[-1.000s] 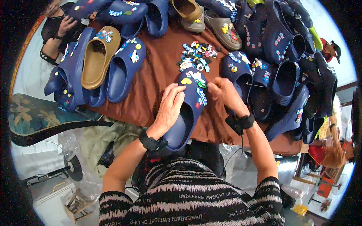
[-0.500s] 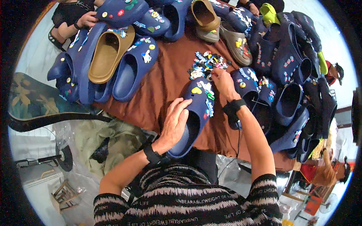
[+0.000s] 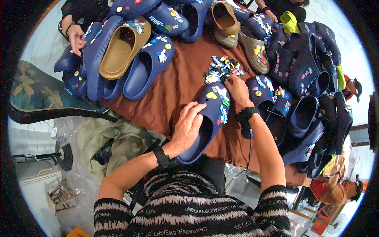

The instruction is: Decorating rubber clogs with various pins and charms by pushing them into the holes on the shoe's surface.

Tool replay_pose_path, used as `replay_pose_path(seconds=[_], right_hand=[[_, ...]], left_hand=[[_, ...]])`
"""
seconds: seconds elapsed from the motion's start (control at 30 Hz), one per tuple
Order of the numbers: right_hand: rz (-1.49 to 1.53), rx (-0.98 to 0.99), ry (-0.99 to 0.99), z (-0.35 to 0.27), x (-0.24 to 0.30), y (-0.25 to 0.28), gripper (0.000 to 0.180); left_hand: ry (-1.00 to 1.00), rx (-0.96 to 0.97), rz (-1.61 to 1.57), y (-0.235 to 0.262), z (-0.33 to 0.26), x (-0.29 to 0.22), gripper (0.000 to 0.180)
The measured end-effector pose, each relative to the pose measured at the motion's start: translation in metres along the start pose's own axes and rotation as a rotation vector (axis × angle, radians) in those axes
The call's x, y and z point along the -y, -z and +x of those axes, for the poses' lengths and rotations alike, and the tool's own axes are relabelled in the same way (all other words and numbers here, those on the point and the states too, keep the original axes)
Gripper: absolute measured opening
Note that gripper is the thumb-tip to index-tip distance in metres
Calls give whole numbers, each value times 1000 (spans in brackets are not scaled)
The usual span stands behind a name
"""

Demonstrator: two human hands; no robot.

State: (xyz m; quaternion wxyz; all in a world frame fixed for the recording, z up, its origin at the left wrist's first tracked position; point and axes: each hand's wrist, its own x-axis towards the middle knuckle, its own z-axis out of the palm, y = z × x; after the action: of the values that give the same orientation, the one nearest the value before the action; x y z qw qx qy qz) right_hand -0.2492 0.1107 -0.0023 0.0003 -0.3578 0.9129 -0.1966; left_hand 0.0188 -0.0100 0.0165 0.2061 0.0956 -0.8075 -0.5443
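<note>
Centre of the frame, a navy clog (image 3: 205,122) lies toe-up on the brown-covered table (image 3: 177,87), its front already dotted with small colourful charms. The left hand (image 3: 188,127) is spread flat over the clog's opening, fingers wide and pressing rather than gripping, which looks like a way to pin the shoe so it won't slide. The right hand (image 3: 238,90) reaches just past the toe to the heap of loose charms (image 3: 222,69) above centre, fingertips down among them; whether its grip has closed on one piece I cannot tell, as the fingers hide it. That heap sits right beside the clog's toe, handy for picking. More navy clogs crowd the right side, and a tan clog (image 3: 122,53) nests among blue ones at upper left, where another person's hand (image 3: 75,34) rests on a shoe.
</note>
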Motion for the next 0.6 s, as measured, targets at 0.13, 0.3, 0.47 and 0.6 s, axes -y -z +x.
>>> replay_pose_path(seconds=[0.13, 0.3, 0.47, 0.6], right_hand=[[402, 57, -177, -1, 1, 17, 24], [853, 190, -277, -21, 26, 51, 23], [847, 378, -208, -37, 24, 51, 23], [906, 287, -276, -61, 35, 52, 24]], left_hand=[[-52, -15, 45, -1, -1, 3, 38], [-83, 8, 101, 2, 0, 1, 38], [-113, 41, 72, 2, 5, 4, 36], [-109, 65, 18, 3, 6, 5, 36]])
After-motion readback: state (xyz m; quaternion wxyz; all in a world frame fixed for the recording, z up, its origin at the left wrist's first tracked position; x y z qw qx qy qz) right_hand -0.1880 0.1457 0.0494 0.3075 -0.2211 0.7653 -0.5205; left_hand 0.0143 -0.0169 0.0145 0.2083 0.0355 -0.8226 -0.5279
